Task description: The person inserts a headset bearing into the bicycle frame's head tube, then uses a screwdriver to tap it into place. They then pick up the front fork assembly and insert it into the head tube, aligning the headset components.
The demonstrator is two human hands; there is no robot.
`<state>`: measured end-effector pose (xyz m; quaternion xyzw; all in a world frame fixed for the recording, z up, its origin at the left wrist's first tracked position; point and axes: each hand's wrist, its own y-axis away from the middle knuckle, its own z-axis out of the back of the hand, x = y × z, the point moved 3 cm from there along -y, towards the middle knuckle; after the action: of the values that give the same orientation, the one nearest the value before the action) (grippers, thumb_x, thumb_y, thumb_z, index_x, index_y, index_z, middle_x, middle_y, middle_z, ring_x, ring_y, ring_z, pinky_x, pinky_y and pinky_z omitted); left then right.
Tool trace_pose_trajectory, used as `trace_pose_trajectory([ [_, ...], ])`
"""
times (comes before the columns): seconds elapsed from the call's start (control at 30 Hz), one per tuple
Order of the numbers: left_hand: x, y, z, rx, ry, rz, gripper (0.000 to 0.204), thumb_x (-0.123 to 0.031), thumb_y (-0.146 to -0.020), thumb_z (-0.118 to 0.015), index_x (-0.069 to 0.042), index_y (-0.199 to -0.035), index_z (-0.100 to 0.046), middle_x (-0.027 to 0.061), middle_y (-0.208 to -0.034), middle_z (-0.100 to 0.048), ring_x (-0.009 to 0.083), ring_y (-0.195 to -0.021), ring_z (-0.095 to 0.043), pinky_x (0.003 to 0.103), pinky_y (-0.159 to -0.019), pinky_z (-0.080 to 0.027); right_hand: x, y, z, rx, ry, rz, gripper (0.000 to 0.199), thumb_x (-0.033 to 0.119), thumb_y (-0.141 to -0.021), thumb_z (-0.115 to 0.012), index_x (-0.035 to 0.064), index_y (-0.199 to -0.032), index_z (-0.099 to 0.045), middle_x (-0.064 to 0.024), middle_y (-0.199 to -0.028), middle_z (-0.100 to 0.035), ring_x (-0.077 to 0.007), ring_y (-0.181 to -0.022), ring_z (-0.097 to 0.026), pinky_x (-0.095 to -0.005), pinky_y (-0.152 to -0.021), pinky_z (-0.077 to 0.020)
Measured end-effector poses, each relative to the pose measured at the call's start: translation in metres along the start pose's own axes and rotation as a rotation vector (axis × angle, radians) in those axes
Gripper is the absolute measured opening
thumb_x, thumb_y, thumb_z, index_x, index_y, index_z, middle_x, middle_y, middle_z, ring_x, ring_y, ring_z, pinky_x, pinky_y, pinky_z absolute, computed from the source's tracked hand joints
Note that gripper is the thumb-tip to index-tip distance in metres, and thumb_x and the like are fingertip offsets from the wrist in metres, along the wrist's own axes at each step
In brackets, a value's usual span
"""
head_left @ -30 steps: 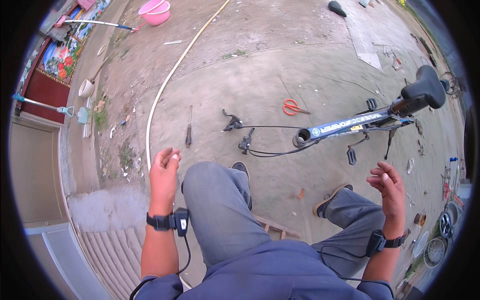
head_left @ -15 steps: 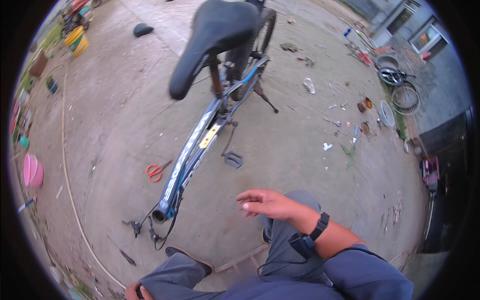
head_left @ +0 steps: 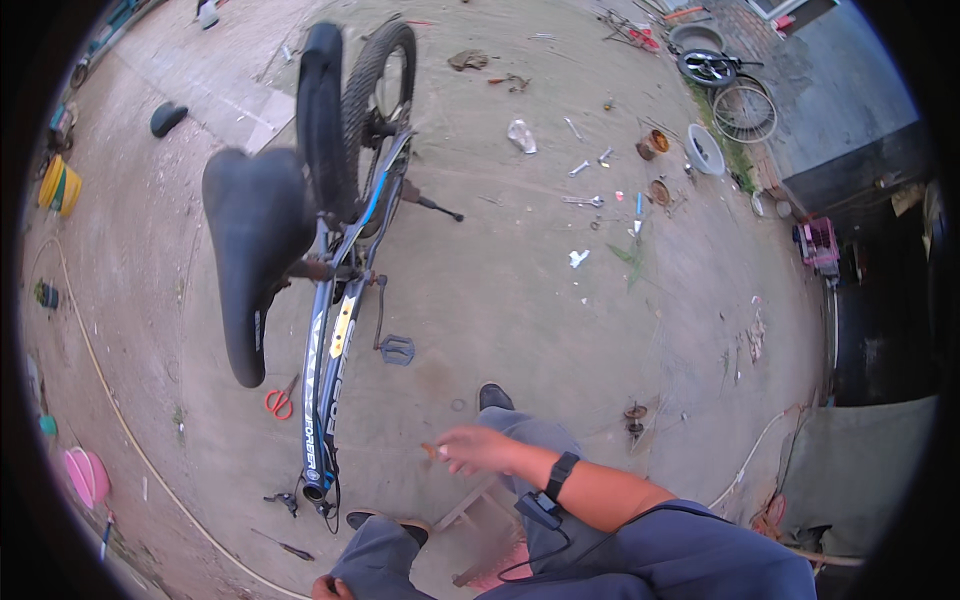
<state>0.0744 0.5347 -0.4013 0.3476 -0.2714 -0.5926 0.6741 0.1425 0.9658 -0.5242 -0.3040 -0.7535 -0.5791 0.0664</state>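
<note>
My right hand (head_left: 474, 450), blurred, hangs over the ground by my right knee. Its fingers are bent together, with a small brownish piece (head_left: 429, 450) at their tips that I cannot make out. At the lower edge, my left hand (head_left: 330, 588) lies on my left trouser leg, fingers partly in view and apparently loose. Left of my right hand stands a bicycle frame (head_left: 318, 400) with a black saddle (head_left: 255, 250), a rear wheel (head_left: 385, 90) and a pedal (head_left: 397, 350). Brake levers (head_left: 285, 500) on cables lie by its open head tube (head_left: 315, 492).
Red-handled scissors (head_left: 279, 403) and a screwdriver (head_left: 284, 545) lie left of the frame. A small ring (head_left: 457, 405) and a wheel axle (head_left: 635, 418) are on the ground. Wrenches (head_left: 583, 201), a rusty can (head_left: 652, 144) and a white basin (head_left: 705, 150) sit farther right. A hose (head_left: 120, 415) runs along the left.
The view has swung right and tilted, so the bicycle appears farther left. My right hand remains in front of my right knee, now lower and more blurred. My left hand stays on my leg.
</note>
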Motion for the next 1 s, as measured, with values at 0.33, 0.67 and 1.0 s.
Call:
trace_pose_trajectory([
  [0.33, -0.168, 0.076, 0.03, 0.199, -0.18, -0.465, 0.04, -0.026, -0.095, -0.059, -0.001, -0.126, -0.06, 0.0229, -0.126, -0.061, 0.0383, -0.118, -0.058, 0.047, -0.102, -0.045, -0.026, 0.223, 0.118, -0.437, -0.584, 0.061, 0.045, 0.035, -0.101, -0.061, 0.0061, -0.136, -0.053, -0.0123, -0.122, -0.065, -0.023, -0.103, -0.069, -0.0377, -0.085, -0.0571],
  [0.67, -0.406, 0.134, 0.1, 0.079, -0.216, -0.71, 0.024, -0.019, -0.089, -0.07, -0.001, -0.105, -0.068, 0.0174, -0.097, -0.075, 0.0323, -0.093, -0.073, 0.041, -0.084, -0.057, -0.091, 0.431, 0.264, -0.886, -0.837, 0.04, 0.043, 0.036, -0.099, -0.063, 0.0056, -0.128, -0.055, -0.0153, -0.118, -0.065, -0.0278, -0.099, -0.069, -0.0411, -0.084, -0.0562],
  [1.0, -0.598, 0.09, 0.157, 0.137, -0.218, -0.73, 0.028, -0.021, -0.09, -0.068, 0.0, -0.109, -0.068, 0.0177, -0.098, -0.075, 0.0311, -0.093, -0.073, 0.039, -0.084, -0.057, 0.013, 0.445, 0.351, -0.938, -0.849, 0.049, 0.042, 0.035, -0.099, -0.062, 0.0048, -0.127, -0.056, -0.0156, -0.119, -0.065, -0.0265, -0.098, -0.069, -0.0402, -0.082, -0.0566],
])
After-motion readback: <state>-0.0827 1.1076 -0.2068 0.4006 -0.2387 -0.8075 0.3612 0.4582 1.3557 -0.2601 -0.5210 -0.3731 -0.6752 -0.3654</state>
